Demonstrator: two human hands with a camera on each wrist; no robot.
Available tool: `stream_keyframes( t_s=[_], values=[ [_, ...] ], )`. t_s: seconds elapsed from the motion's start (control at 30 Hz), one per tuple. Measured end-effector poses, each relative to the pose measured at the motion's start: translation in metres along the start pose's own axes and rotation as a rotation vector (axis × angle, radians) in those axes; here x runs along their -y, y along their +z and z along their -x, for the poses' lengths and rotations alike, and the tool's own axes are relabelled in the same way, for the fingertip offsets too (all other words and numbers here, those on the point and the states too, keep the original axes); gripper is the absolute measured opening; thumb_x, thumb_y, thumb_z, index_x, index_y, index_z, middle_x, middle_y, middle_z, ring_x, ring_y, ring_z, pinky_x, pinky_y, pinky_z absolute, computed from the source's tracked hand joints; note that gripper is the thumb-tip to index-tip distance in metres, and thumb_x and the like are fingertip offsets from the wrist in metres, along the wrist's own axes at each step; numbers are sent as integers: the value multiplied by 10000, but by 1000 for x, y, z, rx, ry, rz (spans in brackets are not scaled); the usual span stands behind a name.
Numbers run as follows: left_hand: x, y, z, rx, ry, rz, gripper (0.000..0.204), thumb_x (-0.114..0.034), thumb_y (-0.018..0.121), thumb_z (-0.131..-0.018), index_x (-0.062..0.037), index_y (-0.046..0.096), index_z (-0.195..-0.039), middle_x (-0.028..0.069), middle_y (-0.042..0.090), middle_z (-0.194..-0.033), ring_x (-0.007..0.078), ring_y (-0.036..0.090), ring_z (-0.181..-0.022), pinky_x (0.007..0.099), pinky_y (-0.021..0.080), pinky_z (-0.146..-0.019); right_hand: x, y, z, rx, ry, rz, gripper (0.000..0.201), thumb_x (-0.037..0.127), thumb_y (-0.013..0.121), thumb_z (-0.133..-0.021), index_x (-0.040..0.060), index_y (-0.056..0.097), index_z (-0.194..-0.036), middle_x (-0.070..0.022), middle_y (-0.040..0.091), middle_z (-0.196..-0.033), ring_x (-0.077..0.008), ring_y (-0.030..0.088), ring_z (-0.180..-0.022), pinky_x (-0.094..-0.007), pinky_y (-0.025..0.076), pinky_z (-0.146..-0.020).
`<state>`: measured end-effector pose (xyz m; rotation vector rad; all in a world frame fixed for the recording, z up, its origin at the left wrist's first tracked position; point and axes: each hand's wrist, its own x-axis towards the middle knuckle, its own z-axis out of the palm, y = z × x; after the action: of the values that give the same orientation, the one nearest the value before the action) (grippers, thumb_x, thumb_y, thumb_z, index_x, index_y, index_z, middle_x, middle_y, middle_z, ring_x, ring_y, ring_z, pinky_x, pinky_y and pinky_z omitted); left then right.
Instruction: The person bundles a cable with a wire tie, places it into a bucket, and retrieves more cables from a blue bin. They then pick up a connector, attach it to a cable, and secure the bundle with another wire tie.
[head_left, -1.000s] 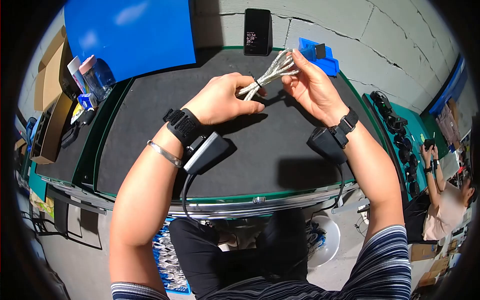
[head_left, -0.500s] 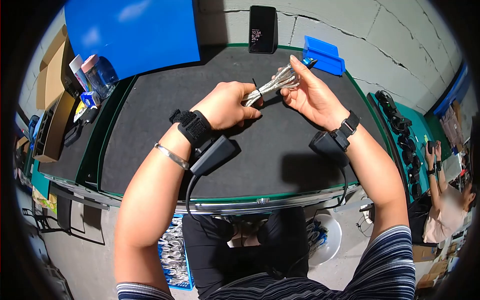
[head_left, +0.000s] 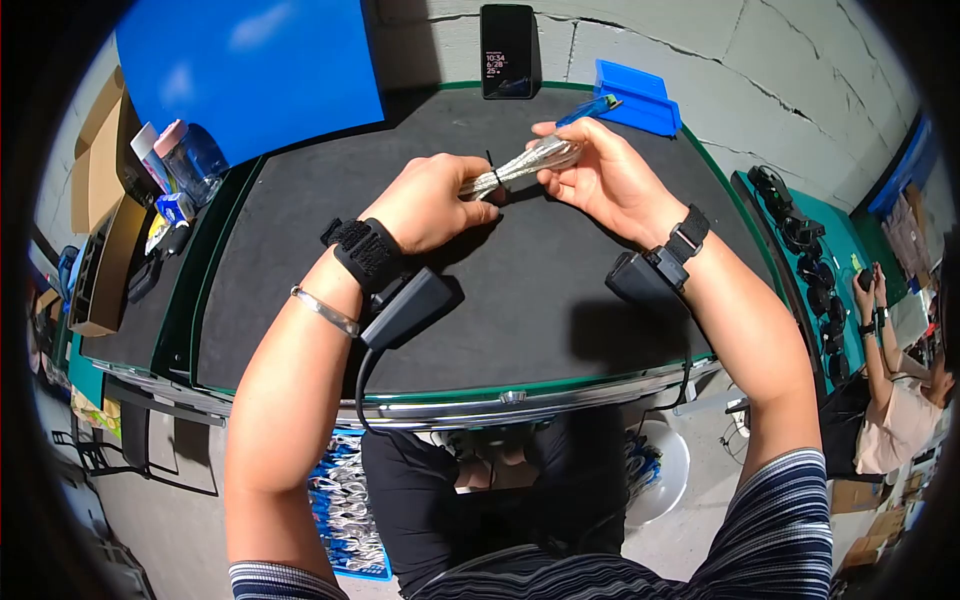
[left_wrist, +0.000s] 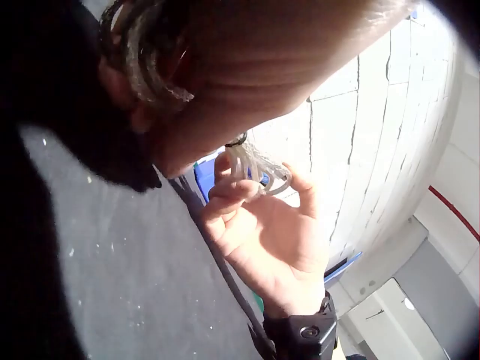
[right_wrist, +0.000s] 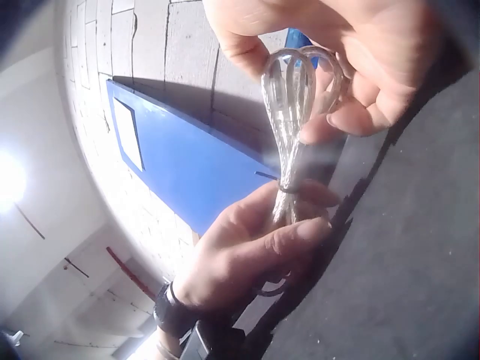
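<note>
A bundle of silvery braided cable (head_left: pixel 520 168), folded into loops, is cinched at its waist by a black tie (right_wrist: pixel 286 187). My left hand (head_left: pixel 425 205) grips the bundle at its left end, right beside the tie. Around the loops at the other end, my right hand (head_left: pixel 615 180) has its thumb and fingers. A blue connector (head_left: pixel 590 110) sticks out past the right fingers towards the back. In the right wrist view the loops (right_wrist: pixel 289 90) spread between the right thumb and fingertips. Part of the cable is hidden inside the left hand.
A blue bin (head_left: pixel 640 95) and a phone (head_left: pixel 507 52) stand at the back of the black mat (head_left: pixel 470 320). Left are a blue panel (head_left: pixel 250 70), a bottle (head_left: pixel 190 165) and a cardboard box (head_left: pixel 100 240). Below, a crate (head_left: pixel 345 510) and white bucket (head_left: pixel 670 480) hold cables.
The right hand has come a little nearer the left, and the fanned loops are gathered closer together. The blue connector has turned and now shows a green tip. The left hand keeps its grip.
</note>
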<state>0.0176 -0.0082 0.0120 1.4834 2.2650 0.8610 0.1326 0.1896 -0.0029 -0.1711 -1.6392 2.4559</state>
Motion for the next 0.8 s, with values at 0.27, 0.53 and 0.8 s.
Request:
stream_keyframes(
  t_s=[0.27,0.53,0.8],
  values=[
    [2,-2,-4,-74,-5,77,335,-351,636,-927,-18,643,-961,-21,526,-676,70,446,-577,253,377,-519,1,2,-1,-6,-125,1,330,167,517,-907,48,539,-1214,-72,617,-1063,-183,594,-874,-310,463,-830],
    [10,3,-6,-97,11,81,376,-394,589,-956,-22,639,-954,-36,520,-690,57,440,-594,234,360,-521,1,3,1,-32,-103,7,314,225,513,-946,78,561,-1220,-73,629,-1081,-168,593,-874,-308,469,-822],
    [-10,-2,-1,-121,28,-81,318,-309,669,-887,-29,673,-1037,112,644,-722,199,599,-674,341,474,-654,2,2,0,-111,-48,148,420,450,499,-987,75,590,-1152,-66,650,-954,-107,583,-737,-231,485,-653]
  ],
)
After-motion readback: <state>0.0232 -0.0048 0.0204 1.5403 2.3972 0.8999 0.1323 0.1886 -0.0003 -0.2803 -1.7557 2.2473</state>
